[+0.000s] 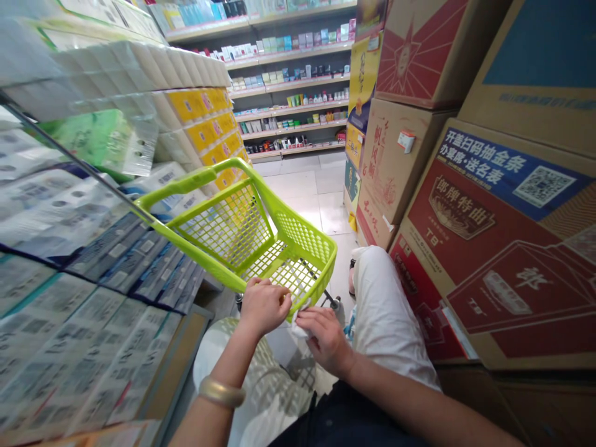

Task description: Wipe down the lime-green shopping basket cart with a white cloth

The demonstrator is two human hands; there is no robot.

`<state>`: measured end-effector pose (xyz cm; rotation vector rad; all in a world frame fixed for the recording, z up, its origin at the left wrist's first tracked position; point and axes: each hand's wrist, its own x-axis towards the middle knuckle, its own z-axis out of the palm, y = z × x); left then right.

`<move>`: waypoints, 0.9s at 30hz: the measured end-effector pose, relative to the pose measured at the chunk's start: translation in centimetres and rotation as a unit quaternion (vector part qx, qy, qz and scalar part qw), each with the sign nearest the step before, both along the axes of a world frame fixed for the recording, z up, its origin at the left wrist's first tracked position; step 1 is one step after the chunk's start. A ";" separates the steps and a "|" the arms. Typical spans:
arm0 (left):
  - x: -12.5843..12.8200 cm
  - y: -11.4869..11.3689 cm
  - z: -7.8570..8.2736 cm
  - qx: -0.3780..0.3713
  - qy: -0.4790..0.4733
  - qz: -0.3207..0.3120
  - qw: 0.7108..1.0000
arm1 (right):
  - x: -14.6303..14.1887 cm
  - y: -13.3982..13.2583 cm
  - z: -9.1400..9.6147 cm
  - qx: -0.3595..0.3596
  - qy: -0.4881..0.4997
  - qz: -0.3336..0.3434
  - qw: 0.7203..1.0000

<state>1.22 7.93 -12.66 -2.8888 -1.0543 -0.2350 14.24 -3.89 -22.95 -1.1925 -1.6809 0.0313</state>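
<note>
The right hand's (328, 338) grip closes on a crumpled white cloth (300, 329) at the near corner of a lime-green plastic basket (298, 230); the left hand (265, 305) curls at its near edge, and whether that grip holds it I cannot tell. The basket, centre scene, has latticed sides. To the left are plastic-wrapped paper packs (130, 68), some with yellow fronts. On the right, stacked cardboard boxes (465, 239) include one reading "郎牌特曲" and "T8", with a QR code (544, 185) on blue. Far shelves (307, 82) carry small boxes (286, 43) and bottles (321, 97).
</note>
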 end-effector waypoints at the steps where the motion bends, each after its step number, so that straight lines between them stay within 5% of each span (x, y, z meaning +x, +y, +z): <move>1: 0.0 0.0 0.0 0.001 0.000 0.000 1.000 | -0.2 0.0 0.1 -0.002 -0.012 0.009 1.000; 7: -0.1 0.1 -0.1 -0.005 -0.017 -0.001 1.000 | 0.1 -0.1 2.6 0.013 0.011 0.095 0.995; 12: -0.2 0.1 -0.5 -0.001 -0.040 0.007 0.999 | 3.1 0.6 5.2 0.057 0.090 -0.056 0.993; 14: -0.2 0.1 -0.6 0.006 -0.038 0.009 0.999 | 3.5 1.0 5.2 0.033 0.058 -0.089 0.994; 20: -0.1 -0.1 -0.6 0.004 -0.037 0.013 0.999 | 2.2 1.7 3.0 0.007 -0.101 0.035 0.994; 27: 0.0 -0.1 -0.4 -0.002 -0.033 0.016 0.999 | 10.7 6.4 2.7 0.001 -0.070 -0.103 0.992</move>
